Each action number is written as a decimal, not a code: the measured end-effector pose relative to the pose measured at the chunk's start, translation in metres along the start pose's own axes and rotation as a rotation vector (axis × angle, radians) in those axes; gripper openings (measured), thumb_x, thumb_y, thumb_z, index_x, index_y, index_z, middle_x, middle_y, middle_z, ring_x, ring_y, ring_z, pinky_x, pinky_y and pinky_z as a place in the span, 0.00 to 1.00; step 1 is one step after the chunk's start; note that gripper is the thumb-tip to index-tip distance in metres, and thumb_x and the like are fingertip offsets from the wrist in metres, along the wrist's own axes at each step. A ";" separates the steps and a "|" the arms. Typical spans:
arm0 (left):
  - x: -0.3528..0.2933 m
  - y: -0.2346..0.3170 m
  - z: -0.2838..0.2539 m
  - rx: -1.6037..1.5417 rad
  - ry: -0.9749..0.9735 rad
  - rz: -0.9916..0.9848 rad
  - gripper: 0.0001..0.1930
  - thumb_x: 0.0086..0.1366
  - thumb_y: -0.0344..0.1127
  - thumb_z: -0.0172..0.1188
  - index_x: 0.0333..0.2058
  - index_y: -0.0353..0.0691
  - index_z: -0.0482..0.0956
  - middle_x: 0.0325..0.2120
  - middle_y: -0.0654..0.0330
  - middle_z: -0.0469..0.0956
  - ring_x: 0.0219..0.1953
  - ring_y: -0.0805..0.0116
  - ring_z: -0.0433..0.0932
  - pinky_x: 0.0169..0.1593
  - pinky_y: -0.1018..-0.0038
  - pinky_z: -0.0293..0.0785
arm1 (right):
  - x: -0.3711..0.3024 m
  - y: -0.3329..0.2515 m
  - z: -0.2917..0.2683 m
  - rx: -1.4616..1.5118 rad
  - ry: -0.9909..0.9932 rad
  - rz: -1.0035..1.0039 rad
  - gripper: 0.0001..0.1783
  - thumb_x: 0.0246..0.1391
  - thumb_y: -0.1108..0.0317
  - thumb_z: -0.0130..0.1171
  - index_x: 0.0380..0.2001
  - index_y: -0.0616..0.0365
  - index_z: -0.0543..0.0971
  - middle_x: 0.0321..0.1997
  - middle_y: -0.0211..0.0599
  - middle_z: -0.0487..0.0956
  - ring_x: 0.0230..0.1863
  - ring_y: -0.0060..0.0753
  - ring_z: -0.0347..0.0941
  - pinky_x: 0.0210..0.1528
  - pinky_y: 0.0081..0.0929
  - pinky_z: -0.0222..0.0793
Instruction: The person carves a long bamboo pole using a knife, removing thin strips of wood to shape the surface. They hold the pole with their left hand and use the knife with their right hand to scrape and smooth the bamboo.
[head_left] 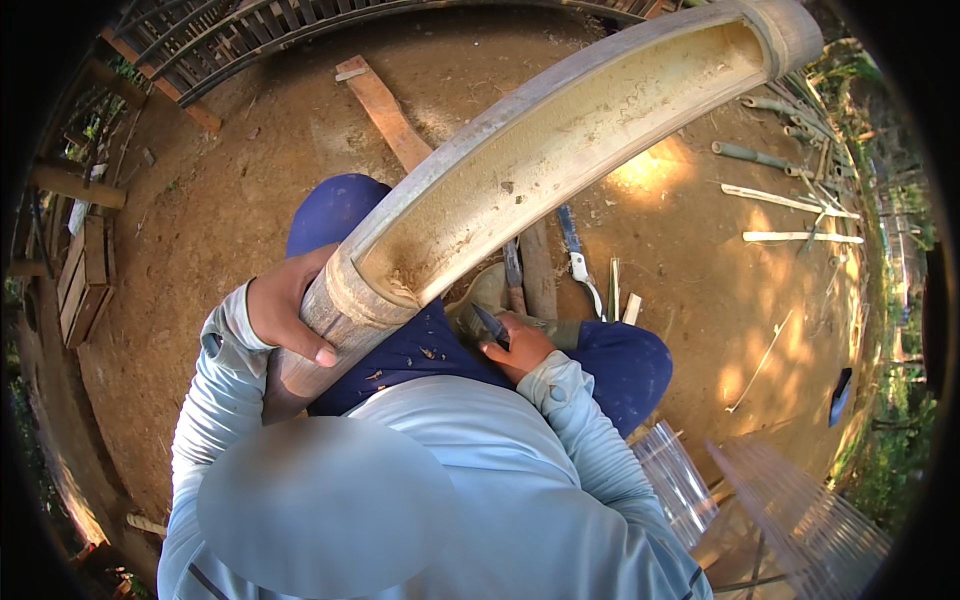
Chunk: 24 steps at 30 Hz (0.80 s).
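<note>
A thick bamboo pole (540,165) slants from my lap up to the far right. One long opening is cut along its side, showing the pale hollow between two closed node ends. My left hand (292,312) is wrapped round its near end, thumb on top, just below the node ring. In my right hand (522,350), beside the pole over my lap, is a small knife (489,322) with a dark blade tilted up and left, apart from the bamboo. The fist covers its handle. Small shavings lie on my blue trousers (400,365).
A plank (385,112) lies on the dirt ahead. Past my right hand are a handsaw (580,268), a long-bladed tool (514,275) and cut bamboo strips (630,308). Bamboo poles (760,157) lie to the right, clear corrugated sheets (680,480) at lower right, a wooden crate (88,280) at left.
</note>
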<state>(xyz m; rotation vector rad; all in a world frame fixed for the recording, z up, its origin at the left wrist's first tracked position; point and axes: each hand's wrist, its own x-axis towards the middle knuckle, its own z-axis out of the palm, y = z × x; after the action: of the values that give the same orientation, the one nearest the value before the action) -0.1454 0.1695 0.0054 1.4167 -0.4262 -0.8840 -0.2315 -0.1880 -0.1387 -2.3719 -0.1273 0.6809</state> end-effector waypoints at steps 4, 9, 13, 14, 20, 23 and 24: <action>-0.007 0.005 0.016 0.215 0.121 0.040 0.61 0.35 0.46 0.85 0.67 0.31 0.60 0.60 0.52 0.72 0.64 0.61 0.68 0.68 0.66 0.59 | 0.000 0.007 0.007 0.001 0.050 -0.011 0.32 0.55 0.47 0.62 0.56 0.57 0.73 0.47 0.59 0.81 0.49 0.61 0.79 0.51 0.48 0.74; -0.015 0.009 0.027 0.563 0.272 0.185 0.62 0.38 0.47 0.83 0.68 0.31 0.58 0.63 0.45 0.67 0.65 0.53 0.68 0.70 0.62 0.58 | -0.001 0.008 0.010 0.046 0.071 -0.047 0.29 0.55 0.52 0.65 0.55 0.55 0.74 0.48 0.55 0.81 0.50 0.60 0.78 0.53 0.46 0.73; -0.013 0.019 0.045 0.630 0.395 0.327 0.60 0.41 0.46 0.81 0.69 0.30 0.57 0.63 0.41 0.66 0.65 0.48 0.68 0.69 0.59 0.59 | -0.003 0.000 0.003 0.087 0.048 -0.029 0.26 0.55 0.56 0.66 0.54 0.55 0.75 0.48 0.53 0.82 0.51 0.59 0.77 0.54 0.44 0.73; -0.010 0.025 0.049 0.707 0.417 0.420 0.57 0.42 0.42 0.80 0.68 0.31 0.58 0.62 0.42 0.66 0.64 0.45 0.68 0.68 0.57 0.62 | -0.004 -0.002 0.002 0.082 0.050 -0.015 0.25 0.56 0.56 0.65 0.54 0.55 0.75 0.47 0.53 0.82 0.51 0.59 0.77 0.54 0.44 0.73; 0.003 0.063 0.058 1.140 0.367 0.731 0.40 0.48 0.42 0.77 0.59 0.34 0.73 0.56 0.44 0.74 0.59 0.46 0.72 0.61 0.55 0.68 | -0.008 -0.001 0.000 0.090 0.053 -0.040 0.24 0.56 0.57 0.64 0.52 0.56 0.75 0.46 0.54 0.81 0.51 0.60 0.77 0.53 0.43 0.72; 0.009 0.083 0.066 1.304 0.286 0.690 0.31 0.46 0.37 0.74 0.51 0.37 0.79 0.52 0.50 0.78 0.55 0.48 0.74 0.57 0.54 0.71 | -0.008 -0.005 -0.003 0.137 0.041 -0.038 0.23 0.56 0.57 0.64 0.52 0.56 0.75 0.45 0.54 0.81 0.51 0.60 0.77 0.53 0.43 0.72; 0.010 0.086 0.064 1.372 0.264 0.652 0.31 0.45 0.37 0.73 0.51 0.37 0.79 0.52 0.50 0.78 0.56 0.48 0.74 0.57 0.53 0.71 | -0.008 -0.008 -0.004 0.143 0.044 -0.030 0.23 0.56 0.58 0.64 0.52 0.56 0.75 0.46 0.54 0.81 0.51 0.60 0.77 0.54 0.43 0.72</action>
<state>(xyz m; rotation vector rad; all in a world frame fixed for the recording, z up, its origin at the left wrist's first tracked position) -0.1624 0.1121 0.0948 2.3327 -1.3357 0.2867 -0.2359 -0.1862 -0.1276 -2.2422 -0.0918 0.6031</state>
